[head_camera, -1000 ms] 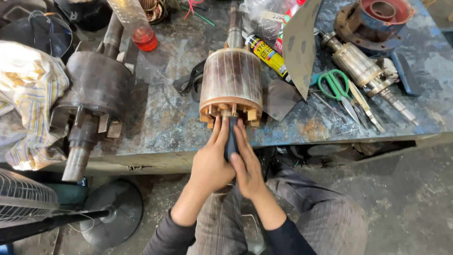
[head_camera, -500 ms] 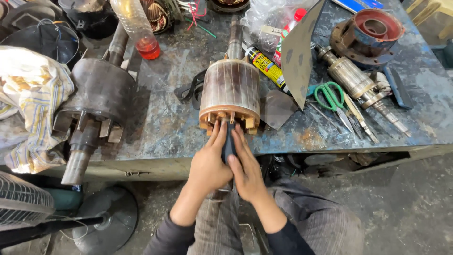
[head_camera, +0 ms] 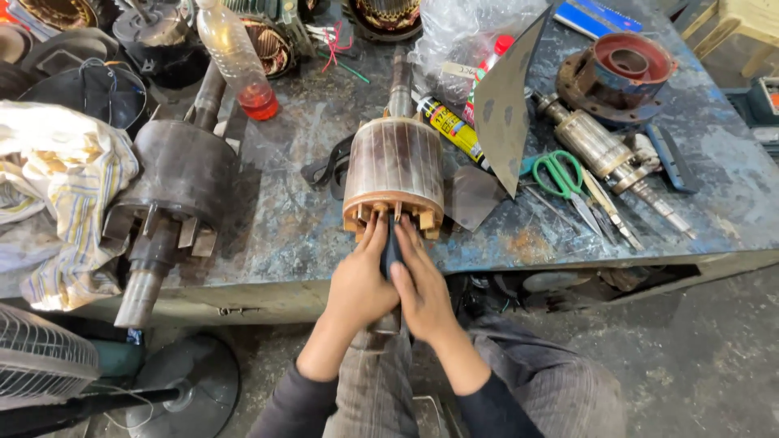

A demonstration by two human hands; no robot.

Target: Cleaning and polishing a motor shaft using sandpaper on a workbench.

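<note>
A copper-coloured motor rotor (head_camera: 393, 166) lies on the workbench (head_camera: 300, 235) with its finned end facing me at the front edge. Both of my hands press together around a dark handled tool (head_camera: 392, 247) whose tip points into the rotor's near end. My left hand (head_camera: 361, 284) wraps the handle from the left, fingers reaching the rotor's fins. On the other side my right hand (head_camera: 420, 284) clasps the same handle. Most of the tool is hidden between my palms.
A larger dark rotor (head_camera: 174, 186) lies to the left, beside a bundle of cloth (head_camera: 57, 195). Green-handled scissors (head_camera: 560, 174), a smaller shaft (head_camera: 604, 154), a yellow glue tube (head_camera: 450, 126), a grey sheet (head_camera: 503, 105) and a plastic bottle (head_camera: 235, 61) lie on the bench. A fan (head_camera: 49, 365) stands on the floor.
The view has tilted slightly, showing more of the bench's far side. My hands stay clasped on the tool at the rotor's near end, barely shifted.
</note>
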